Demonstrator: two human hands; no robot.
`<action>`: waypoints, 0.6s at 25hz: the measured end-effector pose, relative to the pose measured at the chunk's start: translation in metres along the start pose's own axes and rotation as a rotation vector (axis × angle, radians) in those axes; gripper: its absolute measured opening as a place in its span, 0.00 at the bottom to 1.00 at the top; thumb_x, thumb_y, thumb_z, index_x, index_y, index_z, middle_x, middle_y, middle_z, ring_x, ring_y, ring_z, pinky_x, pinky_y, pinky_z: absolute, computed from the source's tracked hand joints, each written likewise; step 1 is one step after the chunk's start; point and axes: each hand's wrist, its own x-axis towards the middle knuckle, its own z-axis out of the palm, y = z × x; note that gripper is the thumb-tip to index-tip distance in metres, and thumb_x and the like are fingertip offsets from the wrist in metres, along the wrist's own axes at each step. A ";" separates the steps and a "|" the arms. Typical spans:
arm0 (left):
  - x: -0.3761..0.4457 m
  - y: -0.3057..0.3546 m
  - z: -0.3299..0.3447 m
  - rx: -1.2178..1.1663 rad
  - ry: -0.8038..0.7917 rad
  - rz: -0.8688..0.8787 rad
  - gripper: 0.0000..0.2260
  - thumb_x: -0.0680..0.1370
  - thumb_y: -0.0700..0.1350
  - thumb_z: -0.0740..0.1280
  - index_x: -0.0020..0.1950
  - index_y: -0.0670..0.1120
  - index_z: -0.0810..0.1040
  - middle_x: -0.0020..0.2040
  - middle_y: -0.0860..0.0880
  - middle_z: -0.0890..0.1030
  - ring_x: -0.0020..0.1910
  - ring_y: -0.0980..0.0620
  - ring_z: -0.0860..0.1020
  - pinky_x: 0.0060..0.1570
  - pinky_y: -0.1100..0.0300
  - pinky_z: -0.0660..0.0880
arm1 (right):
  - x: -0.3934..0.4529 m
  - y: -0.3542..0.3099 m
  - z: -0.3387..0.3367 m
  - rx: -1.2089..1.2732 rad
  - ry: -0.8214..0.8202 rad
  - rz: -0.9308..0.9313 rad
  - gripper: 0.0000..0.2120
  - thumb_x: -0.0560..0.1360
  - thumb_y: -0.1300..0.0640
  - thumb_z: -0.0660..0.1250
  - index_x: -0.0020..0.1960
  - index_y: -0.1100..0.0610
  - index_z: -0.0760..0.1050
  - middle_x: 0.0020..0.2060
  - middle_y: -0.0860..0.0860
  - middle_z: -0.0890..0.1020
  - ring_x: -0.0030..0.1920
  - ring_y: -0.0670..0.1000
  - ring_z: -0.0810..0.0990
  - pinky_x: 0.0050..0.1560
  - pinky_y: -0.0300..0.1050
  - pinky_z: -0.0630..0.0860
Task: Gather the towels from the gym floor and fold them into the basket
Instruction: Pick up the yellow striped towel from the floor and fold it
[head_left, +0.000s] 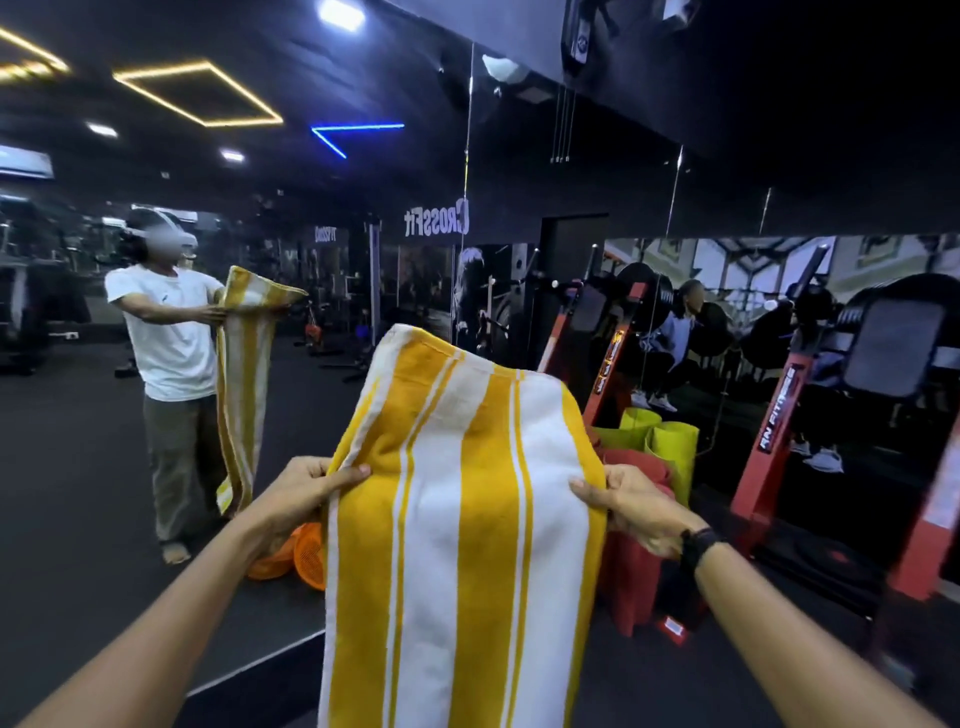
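Yellow-and-white striped towel (467, 519), doubled over, hanging.

one camera only, worn on the person's head, looking forward and slightly down along both outstretched arms. it sits close to the striped towel (462, 519) held up between the left hand (306, 493) and right hand (639, 509), facing a mirror wall (156, 467) that shows the wearer's own reflection at left.

towel (462, 519) | yellow-and-white stripes | held up, hanging lengthwise | top edge flopped forward, away from camera
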 end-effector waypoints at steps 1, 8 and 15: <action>-0.003 0.000 0.001 0.024 -0.015 -0.028 0.17 0.67 0.54 0.77 0.25 0.47 0.78 0.26 0.48 0.79 0.26 0.54 0.77 0.28 0.63 0.73 | -0.001 -0.001 0.002 -0.004 -0.021 0.021 0.35 0.60 0.44 0.80 0.55 0.68 0.78 0.53 0.64 0.82 0.49 0.58 0.84 0.43 0.49 0.81; 0.003 0.021 -0.002 -0.389 0.010 -0.080 0.18 0.69 0.55 0.74 0.51 0.45 0.80 0.40 0.47 0.84 0.42 0.49 0.82 0.43 0.54 0.77 | 0.010 -0.043 -0.007 0.201 0.031 -0.045 0.19 0.73 0.57 0.70 0.59 0.67 0.76 0.43 0.57 0.85 0.38 0.51 0.84 0.32 0.42 0.79; -0.010 -0.012 0.016 0.285 -0.175 -0.217 0.35 0.56 0.58 0.82 0.54 0.40 0.78 0.45 0.41 0.84 0.46 0.45 0.84 0.47 0.50 0.81 | -0.015 0.014 0.004 -0.211 -0.146 0.214 0.39 0.46 0.41 0.84 0.52 0.58 0.82 0.51 0.55 0.85 0.55 0.55 0.82 0.60 0.57 0.77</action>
